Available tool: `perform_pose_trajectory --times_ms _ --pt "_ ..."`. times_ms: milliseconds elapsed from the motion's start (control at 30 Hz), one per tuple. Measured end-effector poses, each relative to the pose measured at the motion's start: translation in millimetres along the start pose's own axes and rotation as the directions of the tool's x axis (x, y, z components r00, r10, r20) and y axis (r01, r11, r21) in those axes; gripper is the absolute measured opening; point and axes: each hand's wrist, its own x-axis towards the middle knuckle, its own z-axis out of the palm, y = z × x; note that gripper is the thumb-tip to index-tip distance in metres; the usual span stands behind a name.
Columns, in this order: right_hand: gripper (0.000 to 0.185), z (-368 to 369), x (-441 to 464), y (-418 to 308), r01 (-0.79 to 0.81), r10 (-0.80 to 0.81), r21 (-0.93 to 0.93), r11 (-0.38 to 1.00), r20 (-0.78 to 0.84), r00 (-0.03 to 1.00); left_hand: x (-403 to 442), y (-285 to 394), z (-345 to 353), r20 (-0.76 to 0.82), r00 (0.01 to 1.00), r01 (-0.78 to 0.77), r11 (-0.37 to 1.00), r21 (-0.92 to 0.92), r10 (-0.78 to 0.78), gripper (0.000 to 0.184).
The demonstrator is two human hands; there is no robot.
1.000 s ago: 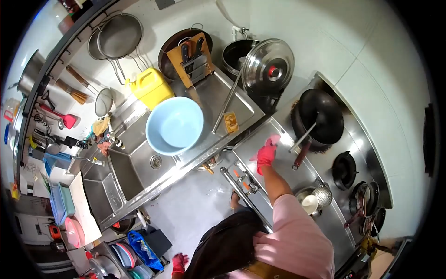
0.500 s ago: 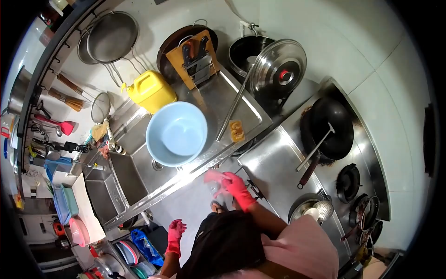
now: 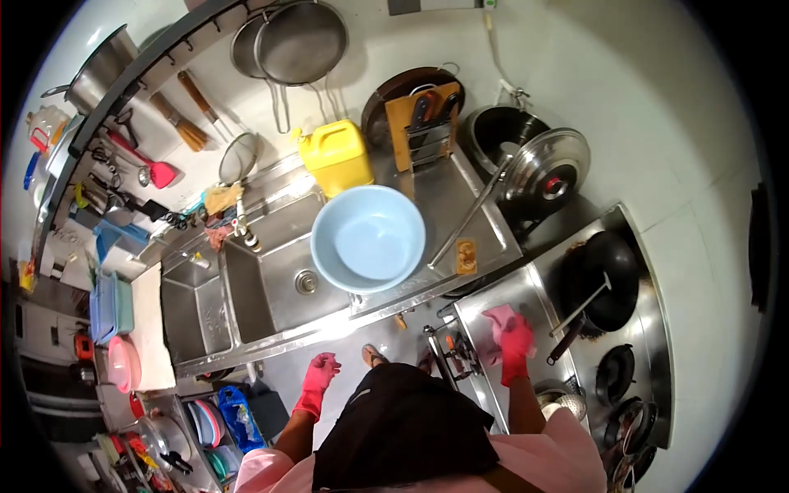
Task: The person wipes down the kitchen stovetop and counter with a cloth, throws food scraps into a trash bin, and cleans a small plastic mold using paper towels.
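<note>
Both hands wear pink rubber gloves. My right hand (image 3: 514, 341) is closed around a pink cloth (image 3: 498, 323), low over the steel stove counter (image 3: 485, 306) and left of the wok's handle. Whether the cloth touches the metal I cannot tell. Over the floor, in front of the sink edge, my left hand (image 3: 320, 375) is held empty with its fingers apart and slightly curled. A light blue basin (image 3: 368, 238) sits between the sink bowl and the drainboard, beyond both hands.
Behind the basin stands a yellow jug (image 3: 337, 156), with a knife rack (image 3: 429, 131) to its right. A black wok (image 3: 612, 283) and ladle occupy the stove. A steel lid (image 3: 546, 172) leans near a pot. Plastic baskets (image 3: 111, 308) stand at the left.
My right hand has swung from over the floor back to the stove counter with the cloth. My left hand has risen slightly toward the sink edge. The view has shifted, moving the basin rightward in the picture.
</note>
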Motion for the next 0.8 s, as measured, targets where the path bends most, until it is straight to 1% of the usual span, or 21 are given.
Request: perform_pose_trajectory --times_ms 33,67,100,133,167,200,267,367,467,500,600,700,800 --pt "0.037 -1 4 -7 0.02 -0.018 0.074 0.997 -0.03 0.999 7 -2 -4 0.002 1.0 -0.028 0.999 -0.017 0.028 0.024" --pt "0.042 27 16 0 0.081 -0.06 0.217 0.973 -0.099 0.993 10 1 -7 -0.007 1.0 -0.021 0.998 -0.055 0.02 0.025" --pt "0.044 15 20 -33 -0.012 0.032 0.32 0.947 -0.055 0.998 13 3 -11 0.0 1.0 -0.029 0.998 -0.051 0.029 0.026" --pt "0.05 23 33 -50 0.047 -0.019 0.286 0.957 -0.098 0.995 14 4 -16 0.0 0.999 -0.037 0.998 -0.047 0.037 0.028" --pt "0.056 22 45 -72 0.018 0.001 0.365 0.931 -0.053 0.999 14 4 -19 -0.009 0.999 -0.047 0.998 -0.048 0.046 0.029" --pt "0.063 16 57 -91 0.013 -0.002 0.263 0.965 -0.041 0.999 16 4 -22 -0.021 0.998 -0.057 0.997 -0.048 0.056 0.03" --pt "0.078 25 80 -120 -0.014 0.025 0.182 0.983 -0.059 0.998 15 2 -27 -0.046 0.996 -0.079 0.995 -0.058 0.076 0.031" --pt "0.105 43 104 -147 -0.068 0.073 0.086 0.994 -0.058 0.996 1 -6 -30 -0.089 0.993 -0.091 0.992 -0.087 0.083 0.032" --pt "0.126 52 112 -170 -0.042 0.045 0.02 0.999 -0.153 0.987 -8 -15 -35 -0.122 0.991 -0.073 0.99 -0.117 0.059 0.032" --pt "0.131 52 117 -175 -0.097 0.097 0.005 0.995 -0.02 0.995 -14 -21 -37 -0.128 0.991 -0.064 0.99 -0.127 0.047 0.032" --pt "0.126 57 121 -181 -0.091 0.091 -0.048 0.995 0.005 0.996 -26 -30 -39 -0.158 0.987 -0.037 0.991 -0.13 0.017 0.031" --pt "0.12 68 124 -173 -0.083 0.083 0.007 0.997 -0.01 0.996 -34 -38 -41 -0.185 0.983 -0.026 0.991 -0.134 0.001 0.03" --pt "0.116 63 113 -164 0.033 -0.019 0.123 0.992 -0.117 0.993 -40 -43 -39 -0.194 0.981 -0.028 0.989 -0.145 0.0 0.03"
